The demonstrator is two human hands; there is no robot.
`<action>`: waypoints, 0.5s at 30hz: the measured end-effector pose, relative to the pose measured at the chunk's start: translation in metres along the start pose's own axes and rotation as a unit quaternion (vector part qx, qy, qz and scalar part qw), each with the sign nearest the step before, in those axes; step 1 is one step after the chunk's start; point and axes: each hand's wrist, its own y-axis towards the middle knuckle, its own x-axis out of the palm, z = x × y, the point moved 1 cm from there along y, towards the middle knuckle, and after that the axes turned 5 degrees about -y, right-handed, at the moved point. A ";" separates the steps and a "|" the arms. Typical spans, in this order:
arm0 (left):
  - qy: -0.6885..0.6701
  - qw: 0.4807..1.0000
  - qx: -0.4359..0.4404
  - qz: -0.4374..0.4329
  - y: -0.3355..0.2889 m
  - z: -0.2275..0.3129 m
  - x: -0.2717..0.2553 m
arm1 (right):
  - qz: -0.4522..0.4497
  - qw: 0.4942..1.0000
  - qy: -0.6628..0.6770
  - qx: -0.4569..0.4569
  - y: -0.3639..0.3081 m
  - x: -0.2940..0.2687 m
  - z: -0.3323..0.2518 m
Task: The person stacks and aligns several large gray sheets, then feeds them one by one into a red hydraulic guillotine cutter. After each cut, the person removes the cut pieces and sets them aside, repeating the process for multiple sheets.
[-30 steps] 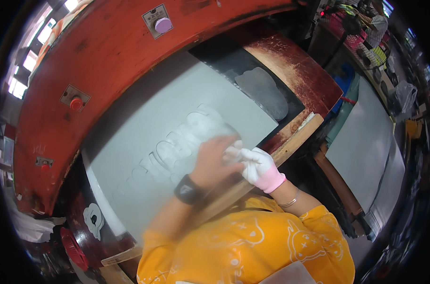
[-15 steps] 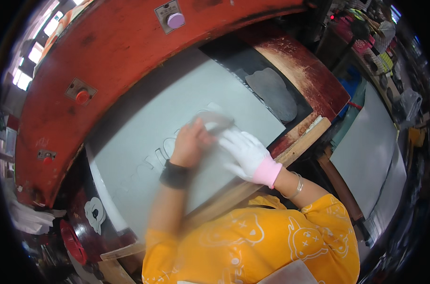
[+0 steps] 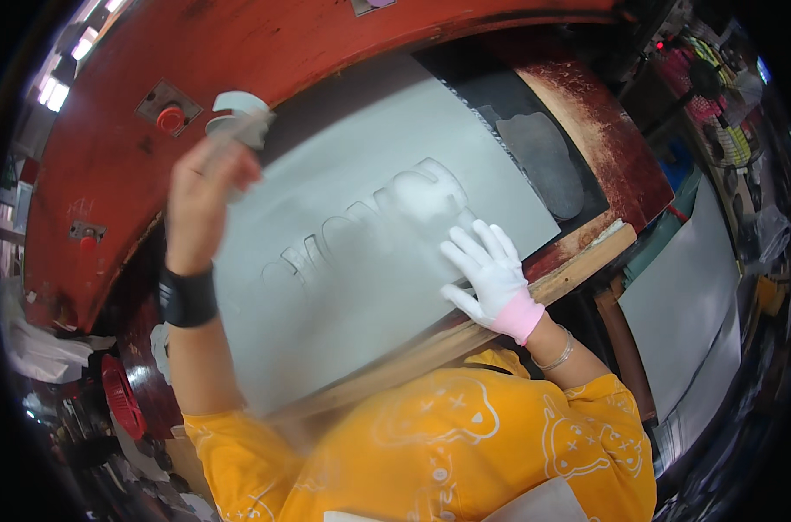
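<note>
My bare left hand [image 3: 202, 196], with a black band at the wrist, is raised over the far left edge of a pale sheet [image 3: 413, 104]. It is closed on blurred, pale curved pieces [image 3: 243, 113], whose number and kind I cannot make out. My right hand [image 3: 489, 278], in a white glove with a pink cuff, has its fingers spread at the sheet's near right part. A row of curved cut outlines [image 3: 347, 222] crosses the sheet. The largest one, a rounded shape [image 3: 426, 190], lies just beyond the right fingertips.
An orange-red machine beam [image 3: 282, 43] with a red push button [image 3: 170, 119] spans the far side. Right of the sheet lies a grey sole-shaped piece [image 3: 543, 165] on a black surface. A wooden strip [image 3: 578, 261] edges the near side. A red basket [image 3: 123, 396] stands left.
My left hand has moved from the sheet's middle to the far left, carrying pale pieces. My right hand has drawn slightly back and spread its fingers. The whole view has shifted a little.
</note>
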 end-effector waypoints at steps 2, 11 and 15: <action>0.197 0.978 0.055 -0.041 -0.037 -0.019 0.044 | 0.016 1.000 -0.001 -0.003 -0.004 0.006 0.003; 0.364 0.913 0.135 -0.126 -0.120 -0.062 0.149 | 0.041 0.999 -0.028 0.001 -0.007 0.010 -0.002; 0.344 0.918 0.122 -0.154 -0.114 -0.068 0.138 | 0.041 0.999 -0.030 0.002 -0.008 0.011 -0.004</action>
